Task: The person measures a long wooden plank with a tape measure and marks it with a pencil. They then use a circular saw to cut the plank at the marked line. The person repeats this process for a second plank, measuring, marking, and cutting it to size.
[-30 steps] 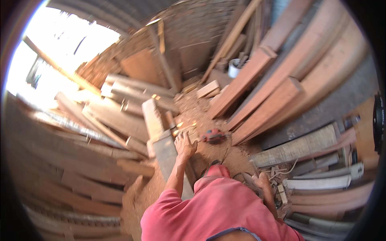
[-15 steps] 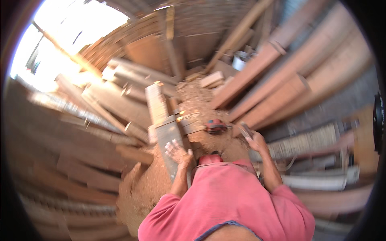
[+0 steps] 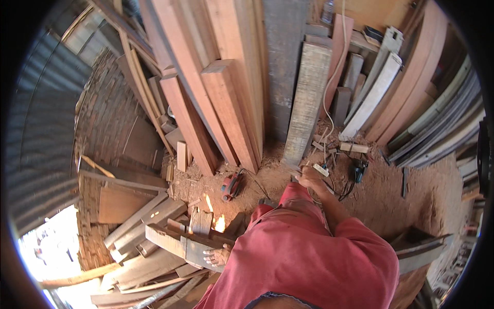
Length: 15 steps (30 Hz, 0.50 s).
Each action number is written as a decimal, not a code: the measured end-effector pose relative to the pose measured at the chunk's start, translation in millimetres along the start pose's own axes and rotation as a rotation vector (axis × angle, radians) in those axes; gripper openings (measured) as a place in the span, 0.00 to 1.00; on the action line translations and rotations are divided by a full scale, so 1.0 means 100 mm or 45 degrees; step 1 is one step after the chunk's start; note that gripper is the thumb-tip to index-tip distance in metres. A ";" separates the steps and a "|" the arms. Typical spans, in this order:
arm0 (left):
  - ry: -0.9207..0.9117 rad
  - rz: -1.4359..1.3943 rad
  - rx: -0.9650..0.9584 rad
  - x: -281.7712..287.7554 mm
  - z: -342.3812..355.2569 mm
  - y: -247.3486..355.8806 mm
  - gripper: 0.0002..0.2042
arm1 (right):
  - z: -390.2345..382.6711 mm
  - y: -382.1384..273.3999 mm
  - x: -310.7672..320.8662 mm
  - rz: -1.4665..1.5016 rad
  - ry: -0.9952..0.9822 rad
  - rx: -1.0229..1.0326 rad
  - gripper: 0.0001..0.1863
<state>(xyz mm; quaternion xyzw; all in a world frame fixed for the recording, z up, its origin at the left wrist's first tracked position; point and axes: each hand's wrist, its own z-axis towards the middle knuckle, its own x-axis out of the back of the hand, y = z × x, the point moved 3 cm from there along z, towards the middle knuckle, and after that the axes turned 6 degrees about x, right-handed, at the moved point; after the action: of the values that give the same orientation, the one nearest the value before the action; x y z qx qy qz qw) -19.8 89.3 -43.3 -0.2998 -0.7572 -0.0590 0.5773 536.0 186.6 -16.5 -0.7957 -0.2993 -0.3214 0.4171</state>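
Observation:
My left hand lies on a wooden board at the lower left, its fingers stretched out and apart. A pale wooden piece continues at the board's far end. Out to the right, above my knee, my right hand is closed around a small, flat, greyish piece; its kind is unclear. Left of that hand, a red handheld power tool rests on the sawdust-covered ground. A white power strip lies just beyond my right hand.
Tall reddish beams lean ahead, beside a weathered plank. A teal power tool with a dark cord sits on the ground at right. Stacked offcuts fill the left side. A pale cable hangs down near the planks.
My view has swung to the right, so the leaning beams now stand ahead. My left hand stays on the board. The right hand still holds the flat piece.

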 end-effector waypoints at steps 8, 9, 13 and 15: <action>-0.387 -0.023 -0.051 0.24 0.25 0.17 0.46 | -0.20 1.07 0.42 0.220 0.414 -0.522 0.26; -0.434 -0.043 -0.080 0.29 0.23 0.26 0.45 | -0.16 1.19 0.46 0.205 0.442 -0.571 0.26; -0.317 -0.032 -0.353 0.35 -0.18 1.22 0.41 | -0.14 2.02 0.34 0.271 0.713 -0.594 0.24; -0.297 -0.059 -0.692 0.26 -0.25 1.56 0.37 | -0.04 1.79 0.55 0.246 0.510 -0.520 0.23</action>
<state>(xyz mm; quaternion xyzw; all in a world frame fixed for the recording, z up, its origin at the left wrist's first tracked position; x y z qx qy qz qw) 78.5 216.0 -51.5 -0.4308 -0.7816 -0.2377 0.3835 702.2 109.8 -57.7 -0.8087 -0.0632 -0.4844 0.3277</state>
